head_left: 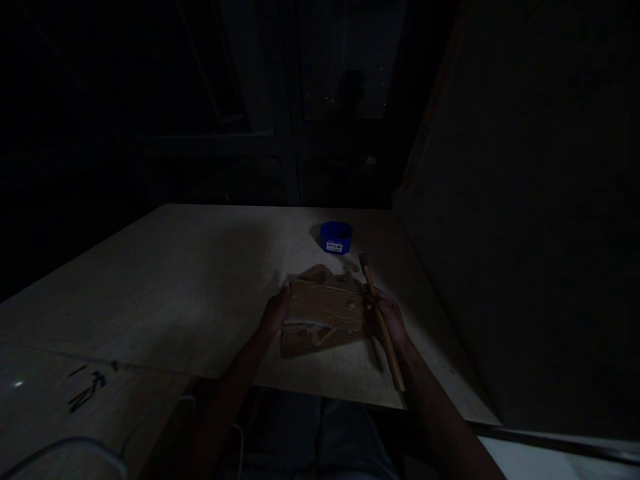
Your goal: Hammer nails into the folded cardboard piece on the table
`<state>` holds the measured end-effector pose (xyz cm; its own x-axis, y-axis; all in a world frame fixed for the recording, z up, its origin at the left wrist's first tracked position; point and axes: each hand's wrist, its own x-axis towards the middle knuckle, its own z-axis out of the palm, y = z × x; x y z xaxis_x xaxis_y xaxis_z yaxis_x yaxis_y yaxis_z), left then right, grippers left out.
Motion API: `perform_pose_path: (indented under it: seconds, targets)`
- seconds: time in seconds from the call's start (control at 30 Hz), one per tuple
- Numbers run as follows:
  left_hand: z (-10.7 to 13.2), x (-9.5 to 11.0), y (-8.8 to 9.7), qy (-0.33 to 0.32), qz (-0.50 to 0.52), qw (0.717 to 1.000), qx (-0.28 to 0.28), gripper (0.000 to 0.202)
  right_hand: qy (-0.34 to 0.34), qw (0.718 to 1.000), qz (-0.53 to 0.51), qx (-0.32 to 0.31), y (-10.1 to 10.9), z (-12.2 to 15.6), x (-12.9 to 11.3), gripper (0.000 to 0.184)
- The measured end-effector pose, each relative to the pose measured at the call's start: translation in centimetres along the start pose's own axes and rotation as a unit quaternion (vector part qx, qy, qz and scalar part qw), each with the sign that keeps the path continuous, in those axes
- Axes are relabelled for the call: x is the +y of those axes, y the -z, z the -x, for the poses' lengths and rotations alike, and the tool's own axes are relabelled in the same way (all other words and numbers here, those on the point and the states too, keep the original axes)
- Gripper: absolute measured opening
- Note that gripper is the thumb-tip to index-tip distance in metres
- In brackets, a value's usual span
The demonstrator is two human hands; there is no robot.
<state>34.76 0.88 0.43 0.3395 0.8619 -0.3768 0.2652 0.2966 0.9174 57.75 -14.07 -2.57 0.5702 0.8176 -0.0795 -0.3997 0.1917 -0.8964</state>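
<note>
On the left side, my left hand (277, 311) is closed on the edge of a brown cardboard piece (317, 303), its thumb near the top corner. A small pale lump (351, 305) sits on the cardboard's right part. My right hand (389, 313) is wrapped around a long wooden-handled brush (384, 330), whose short, dark, flat head points away from me. Its fingers are close to the cardboard's right edge; the dim light hides whether they touch. Beneath the cardboard lies a brown, mesh-textured piece (300, 343) with torn scraps.
A blue tub (336, 239) with a white label stands behind the cardboard on the pale table (215, 267). Small dark pieces (87, 387) lie at the lower left, near a white cable (75, 443). A board-like wall (525, 233) rises on the right.
</note>
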Motion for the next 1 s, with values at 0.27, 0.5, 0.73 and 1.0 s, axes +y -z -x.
perform_pose_path:
  seconds: [0.27,0.5,0.73,1.0]
  targets:
    - [1.7,-1.0,1.6,0.101,0.05,0.99,-0.082,0.058,0.002,0.998,-0.067,-0.001,0.2,-0.1,0.4,0.027]
    - [2.4,-2.6,2.1,0.026,0.067,0.994,-0.086,0.071,-0.013,0.994,-0.109,-0.006,-0.2,0.3,0.0,0.031]
    - [1.8,-3.0,1.2,0.011,0.043,0.999,-0.011,0.067,-0.017,0.999,-0.048,-0.017,-0.5,0.8,-1.3,0.03]
    - [1.2,-3.4,1.8,0.054,0.12,0.99,-0.058,0.051,0.007,0.999,0.044,0.012,-0.8,0.7,-1.9,0.034]
